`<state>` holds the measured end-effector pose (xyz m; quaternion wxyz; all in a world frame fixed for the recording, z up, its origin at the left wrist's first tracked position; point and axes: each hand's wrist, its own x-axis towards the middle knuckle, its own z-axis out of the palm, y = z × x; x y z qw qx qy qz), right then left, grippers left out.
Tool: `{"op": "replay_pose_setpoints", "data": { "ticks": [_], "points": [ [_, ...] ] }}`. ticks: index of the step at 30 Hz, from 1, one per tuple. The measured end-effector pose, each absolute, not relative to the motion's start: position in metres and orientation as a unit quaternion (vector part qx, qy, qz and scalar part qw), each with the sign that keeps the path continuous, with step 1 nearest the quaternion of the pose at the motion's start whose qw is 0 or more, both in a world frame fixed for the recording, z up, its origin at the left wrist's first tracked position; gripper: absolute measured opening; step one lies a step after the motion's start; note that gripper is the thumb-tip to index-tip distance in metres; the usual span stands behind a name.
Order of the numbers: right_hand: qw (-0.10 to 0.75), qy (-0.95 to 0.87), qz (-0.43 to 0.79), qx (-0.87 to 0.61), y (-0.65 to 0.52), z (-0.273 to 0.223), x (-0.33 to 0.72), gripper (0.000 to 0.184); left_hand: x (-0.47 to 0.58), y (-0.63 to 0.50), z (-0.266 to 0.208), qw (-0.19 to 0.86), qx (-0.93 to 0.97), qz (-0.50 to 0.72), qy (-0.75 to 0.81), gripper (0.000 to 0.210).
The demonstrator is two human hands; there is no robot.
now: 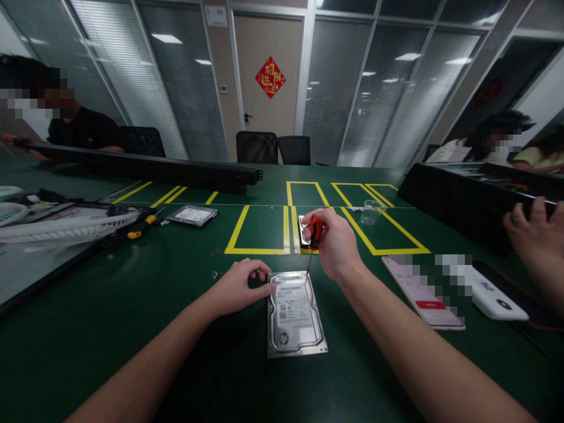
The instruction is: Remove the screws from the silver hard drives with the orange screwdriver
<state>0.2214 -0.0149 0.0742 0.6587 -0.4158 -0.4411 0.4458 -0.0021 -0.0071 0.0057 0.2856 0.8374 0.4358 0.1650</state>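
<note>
A silver hard drive [297,314] lies label up on the green table in front of me. My left hand [241,285] is at its far left corner, thumb on the top edge and fingers curled beside it, steadying the drive. My right hand [337,241] grips a red and black screwdriver [315,231], held upright with its thin shaft pointing down. The tip meets the drive's far right corner; any screw there is too small to make out. Behind the screwdriver, another drive [303,235] is partly hidden by my right hand.
A third hard drive [192,215] and a yellow-black screwdriver [141,227] lie at left. Tiny screws [215,274] sit near my left hand. At right are a phone [423,296], a white case [500,294], a clear cup [370,212] and another person's hand [535,235] by a black chassis [458,200].
</note>
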Motion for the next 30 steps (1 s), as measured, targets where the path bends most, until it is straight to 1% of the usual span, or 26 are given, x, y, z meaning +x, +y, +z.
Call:
{"op": "replay_pose_setpoints", "data": {
  "ticks": [2, 3, 9, 12, 14, 18, 19, 24, 25, 28, 30],
  "points": [
    [0.662, -0.429, 0.443, -0.425, -0.0155, 0.0747, 0.2191, 0.012, -0.0023, -0.0063, 0.0046, 0.283, 0.839, 0.167, 0.434, 0.042],
    [0.662, -0.423, 0.445, -0.43, -0.0159, 0.0749, 0.2178, 0.01, -0.0024, -0.0058, 0.004, 0.282, 0.839, 0.169, 0.434, 0.042],
    [0.67, -0.45, 0.434, -0.399, -0.0159, 0.0726, 0.2178, 0.014, -0.002, -0.0056, 0.0045, 0.284, 0.839, 0.166, 0.433, 0.044],
    [0.663, -0.461, 0.437, -0.396, -0.0145, 0.0708, 0.2215, 0.029, -0.0016, -0.0062, 0.0056, 0.286, 0.839, 0.166, 0.433, 0.042],
    [0.657, -0.451, 0.442, -0.411, -0.0138, 0.0706, 0.2225, 0.032, -0.0016, -0.0062, 0.0054, 0.285, 0.84, 0.168, 0.43, 0.039],
    [0.661, -0.416, 0.444, -0.439, -0.0144, 0.0725, 0.2192, 0.012, -0.0021, -0.0057, 0.0034, 0.284, 0.838, 0.172, 0.432, 0.039],
    [0.663, -0.411, 0.446, -0.44, -0.0147, 0.0729, 0.2181, 0.01, -0.0022, -0.0056, 0.003, 0.285, 0.838, 0.172, 0.433, 0.039],
    [0.668, -0.44, 0.432, -0.417, -0.0156, 0.0729, 0.2168, 0.013, -0.0024, -0.0054, 0.0025, 0.281, 0.84, 0.172, 0.432, 0.04],
    [0.668, -0.449, 0.431, -0.408, -0.0157, 0.0729, 0.2175, 0.015, -0.0024, -0.0054, 0.0027, 0.282, 0.839, 0.171, 0.432, 0.04],
    [0.662, -0.452, 0.449, -0.395, -0.0161, 0.0734, 0.2195, 0.029, -0.0024, -0.0055, 0.0036, 0.285, 0.837, 0.167, 0.436, 0.042],
    [0.657, -0.445, 0.454, -0.405, -0.0164, 0.0736, 0.2199, 0.031, -0.0026, -0.0056, 0.0041, 0.286, 0.837, 0.167, 0.436, 0.042]
  ]
}}
